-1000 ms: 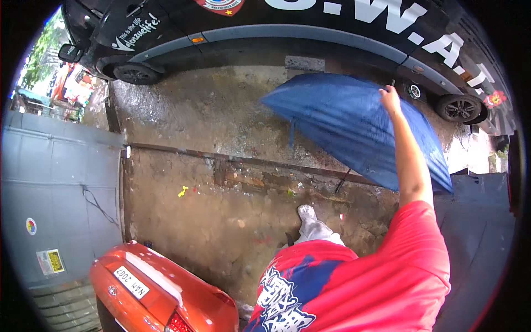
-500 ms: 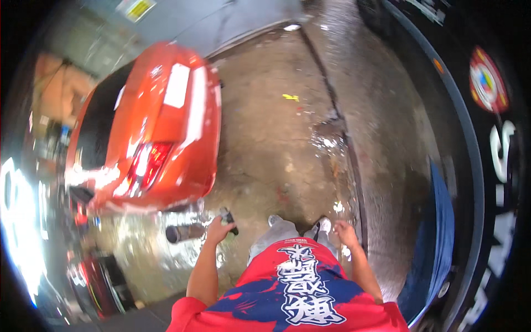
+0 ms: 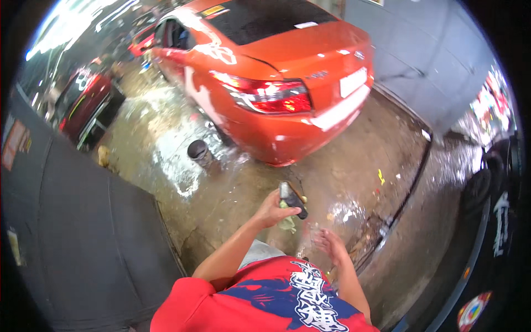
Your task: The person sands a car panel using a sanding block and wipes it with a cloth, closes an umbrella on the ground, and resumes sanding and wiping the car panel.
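Pinching a dark oblong thing (image 3: 291,200), the left hand (image 3: 270,210) hovers above the floor (image 3: 354,166). The right hand (image 3: 330,243) blurs, its grip apparently spread.

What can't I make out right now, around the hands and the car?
In the head view:
Dark object in the left hand: kind unclear; small, partly covered by the grip.
Right hand: blurred; cannot tell whether it holds anything.
Orange car: cut off by the top edge.
Dark container: inside too dark.
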Demonstrator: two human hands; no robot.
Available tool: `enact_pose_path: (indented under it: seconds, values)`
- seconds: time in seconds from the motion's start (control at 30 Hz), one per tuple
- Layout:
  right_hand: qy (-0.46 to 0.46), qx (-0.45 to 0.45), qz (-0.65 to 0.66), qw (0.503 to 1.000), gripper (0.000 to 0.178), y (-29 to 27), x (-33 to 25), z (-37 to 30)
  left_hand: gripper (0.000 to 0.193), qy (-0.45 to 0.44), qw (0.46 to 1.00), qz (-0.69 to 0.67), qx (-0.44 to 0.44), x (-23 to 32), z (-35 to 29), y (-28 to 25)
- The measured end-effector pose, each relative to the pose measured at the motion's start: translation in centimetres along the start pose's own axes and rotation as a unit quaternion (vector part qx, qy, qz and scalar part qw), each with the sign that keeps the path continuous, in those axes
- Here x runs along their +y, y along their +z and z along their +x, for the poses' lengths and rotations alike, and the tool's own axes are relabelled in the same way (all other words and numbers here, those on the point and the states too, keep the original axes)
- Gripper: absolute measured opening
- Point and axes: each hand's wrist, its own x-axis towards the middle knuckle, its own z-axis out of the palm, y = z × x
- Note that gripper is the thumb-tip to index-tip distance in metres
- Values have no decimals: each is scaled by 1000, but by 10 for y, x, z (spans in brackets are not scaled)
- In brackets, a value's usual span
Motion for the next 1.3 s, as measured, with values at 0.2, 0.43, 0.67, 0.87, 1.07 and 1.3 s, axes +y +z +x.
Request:
enact_pose_path:
  seconds: [0.2,0.43,0.67,0.87,1.07,1.3]
  values:
    - [30,-295,253,921,51,228,-56,120,71,92,995,-10,-23,-29,15,-124]
    - [132,-217,171,952,57,355,-20,216,67,113,988,-78,70,21,-4,-256]
    - [86,-297,141,941,66,442,-58,289,45,161,893,-300,296,7,-58,-410]
    - [32,-281,148,948,88,483,-140,327,45,160,761,-488,396,-57,-117,-482]
    - [58,-213,102,970,77,493,-170,424,45,67,715,-463,520,-67,-83,-535]
    - [157,-155,-1,975,30,560,-123,612,46,-32,720,-356,596,-41,15,-618]
